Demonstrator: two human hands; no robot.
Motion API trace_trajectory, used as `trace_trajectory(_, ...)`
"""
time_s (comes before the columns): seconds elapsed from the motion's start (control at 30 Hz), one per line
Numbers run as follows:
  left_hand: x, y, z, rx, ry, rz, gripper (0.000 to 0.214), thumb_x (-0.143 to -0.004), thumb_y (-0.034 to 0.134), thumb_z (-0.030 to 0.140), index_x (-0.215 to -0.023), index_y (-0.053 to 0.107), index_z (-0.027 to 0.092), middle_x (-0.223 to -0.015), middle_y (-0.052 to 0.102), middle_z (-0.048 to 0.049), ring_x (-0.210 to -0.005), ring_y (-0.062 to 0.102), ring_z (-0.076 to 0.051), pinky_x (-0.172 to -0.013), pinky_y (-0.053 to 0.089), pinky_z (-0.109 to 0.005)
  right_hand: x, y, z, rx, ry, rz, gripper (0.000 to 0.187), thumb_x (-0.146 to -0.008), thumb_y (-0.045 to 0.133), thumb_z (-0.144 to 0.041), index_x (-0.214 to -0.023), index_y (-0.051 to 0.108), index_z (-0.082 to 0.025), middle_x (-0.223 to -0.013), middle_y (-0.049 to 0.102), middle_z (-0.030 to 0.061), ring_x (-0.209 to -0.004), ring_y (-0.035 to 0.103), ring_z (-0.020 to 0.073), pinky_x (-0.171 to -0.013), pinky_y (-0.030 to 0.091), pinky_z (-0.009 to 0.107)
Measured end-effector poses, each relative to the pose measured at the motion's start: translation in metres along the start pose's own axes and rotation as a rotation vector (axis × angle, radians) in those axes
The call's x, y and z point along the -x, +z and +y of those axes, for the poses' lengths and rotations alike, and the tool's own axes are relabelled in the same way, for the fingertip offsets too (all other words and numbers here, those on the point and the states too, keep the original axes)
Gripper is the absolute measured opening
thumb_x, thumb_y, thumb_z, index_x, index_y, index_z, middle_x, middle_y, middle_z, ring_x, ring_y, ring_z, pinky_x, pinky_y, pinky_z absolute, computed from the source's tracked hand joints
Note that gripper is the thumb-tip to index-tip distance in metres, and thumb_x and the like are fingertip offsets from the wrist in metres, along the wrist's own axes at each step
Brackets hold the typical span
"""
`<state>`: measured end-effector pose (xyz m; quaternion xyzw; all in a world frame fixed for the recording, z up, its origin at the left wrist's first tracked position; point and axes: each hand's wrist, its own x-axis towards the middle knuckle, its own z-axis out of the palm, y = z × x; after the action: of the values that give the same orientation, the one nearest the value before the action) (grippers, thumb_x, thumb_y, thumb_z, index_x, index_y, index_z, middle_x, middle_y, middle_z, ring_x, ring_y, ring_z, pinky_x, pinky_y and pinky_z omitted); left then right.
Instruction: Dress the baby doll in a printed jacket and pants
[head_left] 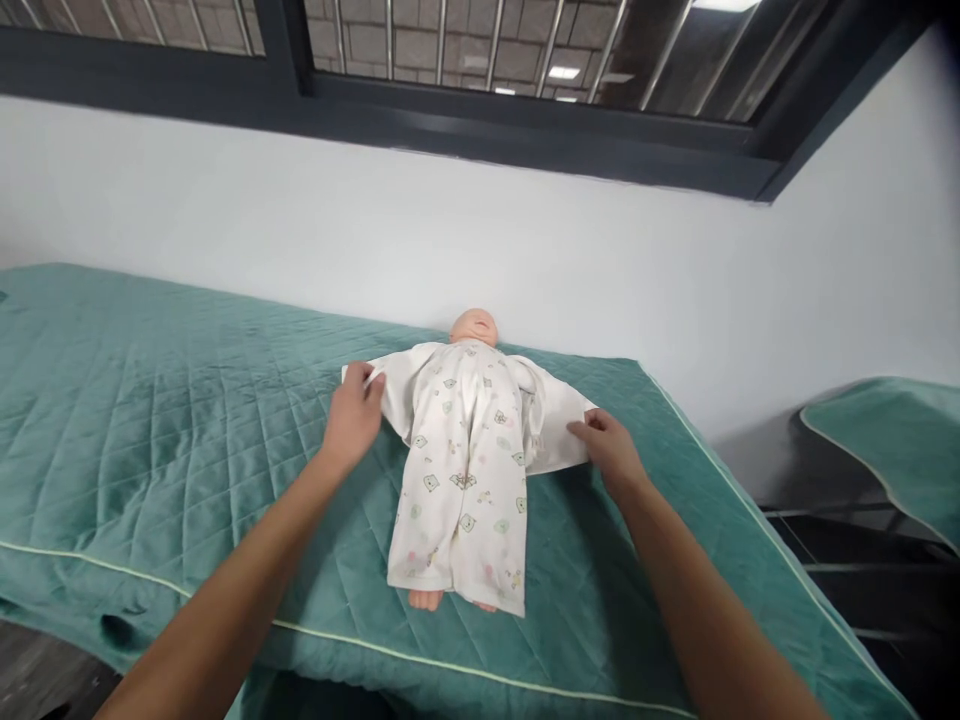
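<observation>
A baby doll (475,326) lies on its back on the green quilted cover, its head towards the wall and its feet (425,600) towards me. White printed baby pants (461,480) lie over its body and legs, with the toes showing below the hems. Spread out to both sides at the shoulders is a plain white baby top (559,425). My left hand (356,415) pinches the edge of the cloth on the left. On the right, my right hand (607,448) grips the other edge between thumb and fingers. The doll's arms are hidden by cloth.
The green quilted bedspread (187,430) covers the bed, with a pale piped edge at the front. Behind it rise a white wall (337,220) and a dark-framed barred window (510,120). Another green cover (892,440) hangs at the right.
</observation>
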<state>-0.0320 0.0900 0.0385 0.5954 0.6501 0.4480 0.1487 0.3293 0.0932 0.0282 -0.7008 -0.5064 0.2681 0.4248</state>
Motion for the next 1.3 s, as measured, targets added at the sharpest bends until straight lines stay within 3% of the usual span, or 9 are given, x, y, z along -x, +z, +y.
trace_trajectory(0.27, 0.041, 0.024, 0.058, -0.006, 0.495, -0.352, 0.012, -0.092, 0.043, 0.017, -0.097, 0.054, 0.02, -0.107, 0.06, -0.0073, -0.098, 0.057, -0.021, -0.086, 0.045, -0.035, 0.029, 0.014, -0.048, -0.585, -0.16, -0.151, 0.041, -0.067, 0.069, -0.033, -0.069, 0.029, -0.023, -0.069, 0.047, -0.0042, -0.06, 0.046, 0.0115, -0.053, 0.036, 0.024)
trace_trajectory(0.47, 0.031, 0.018, 0.047, 0.27, 0.367, -0.422, 0.02, -0.094, 0.049, 0.032, -0.111, 0.058, 0.024, -0.101, 0.065, -0.0034, -0.087, 0.061, -0.018, -0.08, 0.048, -0.033, 0.05, 0.012, -0.114, -0.173, -0.375, -0.784, 0.018, -0.079, 0.068, -0.036, -0.084, 0.057, -0.022, -0.115, 0.066, 0.0075, -0.089, 0.063, 0.019, -0.074, 0.05, 0.033)
trace_trajectory(0.63, -0.024, 0.044, 0.019, 0.422, -0.008, -0.087, 0.016, -0.092, 0.051, 0.034, -0.1, 0.056, 0.021, -0.096, 0.066, -0.0043, -0.086, 0.061, -0.017, -0.083, 0.049, -0.033, 0.009, 0.027, -0.113, -0.128, -0.274, -0.309, 0.021, -0.083, 0.062, -0.04, -0.09, 0.063, -0.02, -0.091, 0.069, 0.0053, -0.077, 0.062, 0.0163, -0.066, 0.044, 0.028)
trace_trajectory(0.77, -0.065, 0.068, 0.035, 0.453, -0.085, -0.17, 0.017, -0.088, 0.057, 0.032, -0.098, 0.059, 0.018, -0.1, 0.068, -0.0075, -0.088, 0.062, -0.018, -0.083, 0.048, -0.032, -0.041, 0.069, -0.111, 0.058, -0.194, -0.054, 0.031, -0.083, 0.059, -0.051, -0.082, 0.06, -0.021, -0.074, 0.064, 0.0012, -0.065, 0.055, 0.0152, -0.063, 0.04, 0.029)
trace_trajectory(0.9, -0.092, 0.07, 0.073, 0.685, 0.019, -0.42, 0.017, -0.09, 0.051, 0.031, -0.099, 0.062, 0.02, -0.1, 0.071, -0.0044, -0.073, 0.063, -0.013, -0.065, 0.046, -0.025, -0.068, 0.101, -0.114, 0.281, -0.169, 0.011, 0.039, -0.084, 0.054, -0.06, -0.074, 0.054, -0.022, -0.071, 0.063, 0.0019, -0.066, 0.053, 0.0177, -0.063, 0.037, 0.03)
trace_trajectory(0.97, -0.105, 0.072, 0.081, 0.677, -0.022, -0.349, 0.015, -0.087, 0.053, 0.025, -0.097, 0.062, 0.019, -0.093, 0.07, -0.0037, -0.066, 0.06, -0.011, -0.059, 0.043, -0.024, -0.073, 0.106, -0.112, 0.33, -0.187, -0.012, 0.039, -0.081, 0.058, -0.06, -0.072, 0.054, -0.022, -0.07, 0.062, 0.0023, -0.065, 0.052, 0.0179, -0.061, 0.035, 0.03)
trace_trajectory(1.03, -0.117, 0.077, 0.082, 0.54, -0.069, -0.273, 0.011, -0.083, 0.058, 0.023, -0.088, 0.065, 0.017, -0.08, 0.067, -0.0028, -0.061, 0.057, -0.011, -0.057, 0.04, -0.024, -0.075, 0.104, -0.107, 0.31, -0.21, -0.066, 0.037, -0.077, 0.062, -0.059, -0.074, 0.057, -0.022, -0.071, 0.063, 0.0019, -0.064, 0.052, 0.0172, -0.059, 0.035, 0.029)
trace_trajectory(1.17, -0.126, 0.093, 0.075, 0.235, -0.024, -0.44, 0.02, -0.079, 0.065, 0.034, -0.067, 0.066, 0.017, -0.06, 0.059, -0.0001, -0.051, 0.048, -0.011, -0.052, 0.033, -0.026, -0.077, 0.098, -0.1, 0.209, -0.136, -0.115, 0.029, -0.078, 0.063, -0.05, -0.08, 0.066, -0.021, -0.075, 0.067, 0.0014, -0.066, 0.056, 0.017, -0.061, 0.038, 0.029)
trace_trajectory(1.3, -0.122, 0.105, 0.073, 0.236, -0.005, -0.459, 0.012, -0.078, 0.066, 0.029, -0.074, 0.067, 0.019, -0.07, 0.067, -0.0004, -0.052, 0.051, -0.011, -0.051, 0.036, -0.025, -0.082, 0.095, -0.099, 0.168, -0.137, -0.124, 0.019, -0.079, 0.061, -0.036, -0.078, 0.071, -0.019, -0.077, 0.07, 0.0013, -0.072, 0.059, 0.0177, -0.065, 0.039, 0.029)
